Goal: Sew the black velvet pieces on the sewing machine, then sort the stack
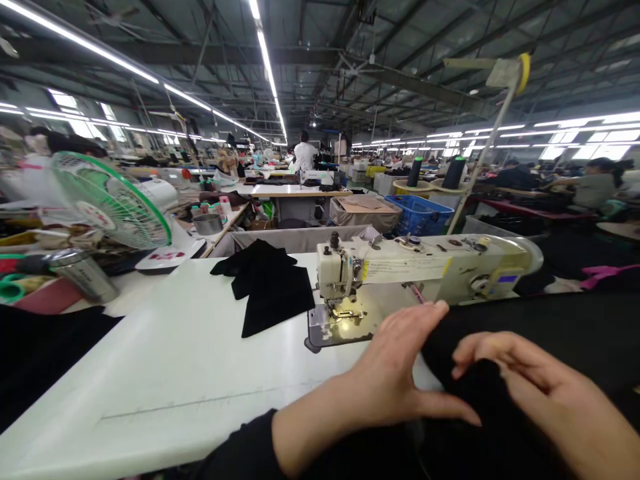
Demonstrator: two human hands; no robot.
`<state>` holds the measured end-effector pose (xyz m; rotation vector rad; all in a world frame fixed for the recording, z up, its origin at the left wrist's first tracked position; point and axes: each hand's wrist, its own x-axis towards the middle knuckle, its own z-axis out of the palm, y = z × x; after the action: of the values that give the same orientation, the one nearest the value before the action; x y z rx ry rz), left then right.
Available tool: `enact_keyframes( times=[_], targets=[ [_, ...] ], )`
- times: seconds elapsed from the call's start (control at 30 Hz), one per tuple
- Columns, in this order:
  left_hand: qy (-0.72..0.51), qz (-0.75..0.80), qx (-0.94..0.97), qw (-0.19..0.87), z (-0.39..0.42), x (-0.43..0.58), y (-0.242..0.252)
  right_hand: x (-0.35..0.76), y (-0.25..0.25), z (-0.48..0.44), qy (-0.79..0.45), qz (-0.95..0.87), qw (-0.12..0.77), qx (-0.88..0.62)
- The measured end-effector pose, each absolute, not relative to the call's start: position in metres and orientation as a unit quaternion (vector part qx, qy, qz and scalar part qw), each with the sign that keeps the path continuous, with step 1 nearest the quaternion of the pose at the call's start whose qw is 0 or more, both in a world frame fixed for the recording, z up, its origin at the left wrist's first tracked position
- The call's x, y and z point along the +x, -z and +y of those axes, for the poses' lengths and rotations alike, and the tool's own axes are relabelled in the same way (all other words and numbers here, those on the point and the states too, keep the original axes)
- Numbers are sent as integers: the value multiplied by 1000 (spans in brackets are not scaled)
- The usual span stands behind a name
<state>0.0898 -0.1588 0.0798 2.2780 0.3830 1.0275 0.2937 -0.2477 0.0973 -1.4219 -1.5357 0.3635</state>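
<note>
My left hand [400, 373] lies flat with fingers stretched out on the edge of a black fabric piece [540, 327], just in front of the sewing machine's needle plate [340, 327]. My right hand [540, 393] hovers over the same fabric, fingers curled and pinching at the cloth. The cream sewing machine [420, 270] stands on the white table [165, 373], its lamp lighting the presser foot. A second pile of black fabric [270, 283] lies left of the machine head.
A green-rimmed fan [110, 200] and a metal cup [83, 270] stand at the left. More black cloth [35, 353] drapes the table's left edge. A blue basket [417, 213] and thread cones [453, 173] sit behind. Other workers sit at distant tables.
</note>
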Motion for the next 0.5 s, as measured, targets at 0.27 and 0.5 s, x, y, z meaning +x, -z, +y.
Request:
enact_keyframes(
  times=[0.27,0.5],
  targets=[
    [-469,370,753,277,-164,19,-146,231,-115,-242,-403,-610,481,-485],
    [-431,422,759,246,-133,-29,-178,228,-94,-190,-430,-575,438,-541]
  ],
)
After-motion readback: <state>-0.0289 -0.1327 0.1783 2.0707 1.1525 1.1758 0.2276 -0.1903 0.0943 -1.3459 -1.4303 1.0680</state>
